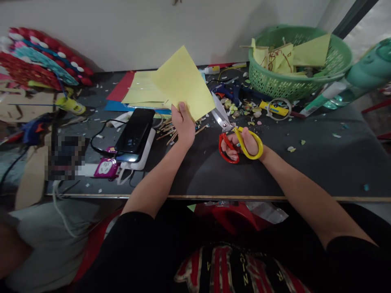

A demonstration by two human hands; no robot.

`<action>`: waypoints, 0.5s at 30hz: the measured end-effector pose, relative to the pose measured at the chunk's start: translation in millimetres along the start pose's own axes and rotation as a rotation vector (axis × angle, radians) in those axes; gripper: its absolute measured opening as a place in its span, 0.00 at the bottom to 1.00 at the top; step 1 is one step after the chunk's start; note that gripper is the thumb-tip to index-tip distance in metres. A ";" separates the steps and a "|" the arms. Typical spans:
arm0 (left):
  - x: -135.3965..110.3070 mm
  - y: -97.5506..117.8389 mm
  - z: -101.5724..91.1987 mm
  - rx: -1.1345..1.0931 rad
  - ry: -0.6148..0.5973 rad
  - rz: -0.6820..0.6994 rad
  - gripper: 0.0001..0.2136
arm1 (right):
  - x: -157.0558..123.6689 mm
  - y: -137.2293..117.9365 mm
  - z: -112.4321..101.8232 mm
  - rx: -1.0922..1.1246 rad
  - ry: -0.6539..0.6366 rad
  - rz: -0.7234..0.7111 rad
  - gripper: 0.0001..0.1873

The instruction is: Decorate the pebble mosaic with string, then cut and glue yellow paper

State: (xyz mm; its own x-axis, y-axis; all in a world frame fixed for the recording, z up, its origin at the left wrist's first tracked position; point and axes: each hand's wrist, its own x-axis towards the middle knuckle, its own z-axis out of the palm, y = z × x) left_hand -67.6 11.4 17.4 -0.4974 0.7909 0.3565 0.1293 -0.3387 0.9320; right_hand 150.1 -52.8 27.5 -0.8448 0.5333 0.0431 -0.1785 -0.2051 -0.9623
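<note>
My left hand pinches the lower edge of a yellow paper sheet and holds it up above the dark table. My right hand grips a pair of scissors with one red and one yellow handle loop. The blades point up and left, with their tips right beside the sheet's right edge. Both hands are closed on what they hold.
A green basket with yellow paper scraps stands at the back right. A phone lies on a white power bank, left of my left hand. Coloured paper sheets, wooden sticks, a glue gun and paper bits litter the back.
</note>
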 end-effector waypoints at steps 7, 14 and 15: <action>-6.3 6.6 4.8 -0.041 -0.010 -0.041 0.22 | 2.1 -3.7 5.5 -0.010 0.051 -0.044 0.49; -16.3 17.4 9.1 -0.121 -0.026 -0.043 0.19 | 4.9 -8.0 10.6 0.007 0.022 -0.090 0.51; -17.2 18.9 9.0 -0.126 -0.024 -0.070 0.18 | 5.2 -6.9 10.1 0.011 0.015 -0.095 0.50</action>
State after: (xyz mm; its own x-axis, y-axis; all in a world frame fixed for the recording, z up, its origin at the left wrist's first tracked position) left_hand -48.9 -4.0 29.5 -0.4803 0.8264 0.2939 -0.0145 -0.3425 0.9394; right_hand 141.8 -56.9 37.2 -0.8161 0.5631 0.1300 -0.2634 -0.1623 -0.9509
